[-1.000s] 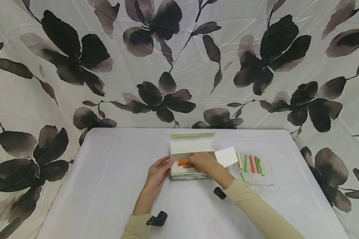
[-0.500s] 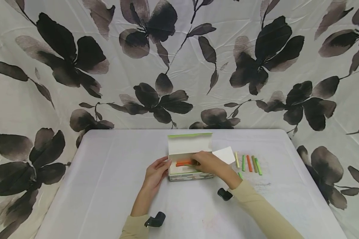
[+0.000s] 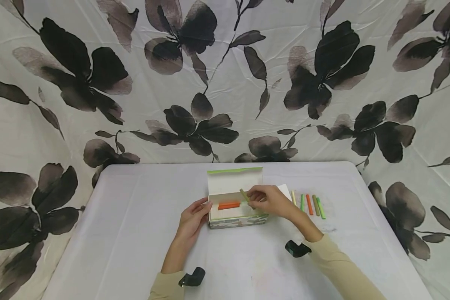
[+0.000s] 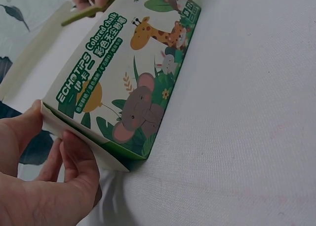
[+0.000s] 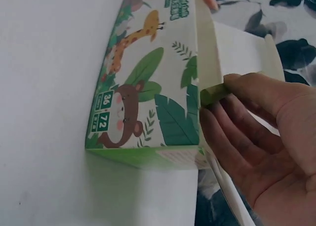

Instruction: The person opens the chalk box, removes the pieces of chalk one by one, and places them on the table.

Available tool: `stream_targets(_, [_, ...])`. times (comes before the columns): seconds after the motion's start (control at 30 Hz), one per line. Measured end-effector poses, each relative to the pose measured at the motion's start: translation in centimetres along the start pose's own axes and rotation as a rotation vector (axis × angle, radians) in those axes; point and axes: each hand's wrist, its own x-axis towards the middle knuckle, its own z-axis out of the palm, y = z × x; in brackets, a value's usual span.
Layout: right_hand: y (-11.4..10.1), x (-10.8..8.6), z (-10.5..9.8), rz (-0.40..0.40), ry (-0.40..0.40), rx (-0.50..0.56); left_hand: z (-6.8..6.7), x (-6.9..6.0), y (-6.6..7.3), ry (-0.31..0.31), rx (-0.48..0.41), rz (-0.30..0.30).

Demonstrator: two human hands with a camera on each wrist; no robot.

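Observation:
An open cardboard chalk box [image 3: 237, 223] with its lid raised at the back stands on the table; orange chalk sticks [image 3: 228, 205] lie inside. The left hand [image 3: 191, 221] holds the box's left end; in the left wrist view, its thumb and fingers [image 4: 79, 154] pinch the side flap. Over the box's right part, the right hand [image 3: 271, 202] pinches an olive-green chalk stick [image 3: 243, 194] between thumb and fingers, with the stick tilted. The right wrist view shows the end of that stick [image 5: 214, 95] at the box's edge.
Right of the box, several chalk sticks [image 3: 309, 204] in yellow, green, orange and olive lie side by side on the white-covered table [image 3: 135, 233]. A white side flap [image 3: 286, 191] extends from the box's right end. Flowered cloth [image 3: 217, 83] hangs behind.
The right hand has lifted the olive-green stick up from inside the box and shifted slightly right. The left hand stays on the box's left end. The whole head view has shifted slightly.

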Motion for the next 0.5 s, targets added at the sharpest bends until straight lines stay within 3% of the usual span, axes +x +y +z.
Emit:
stream_targets(0.3, [0.2, -2.1, -2.3, 0.087, 0.043, 0.147, 0.0, 0.1, -0.1, 0.001, 0.013, -0.006])
stream_targets(0.5, [0.5, -3.8, -3.7, 0.143, 0.084, 0.185, 0.0, -0.1, 0.0, -0.002, 0.013, -0.006])
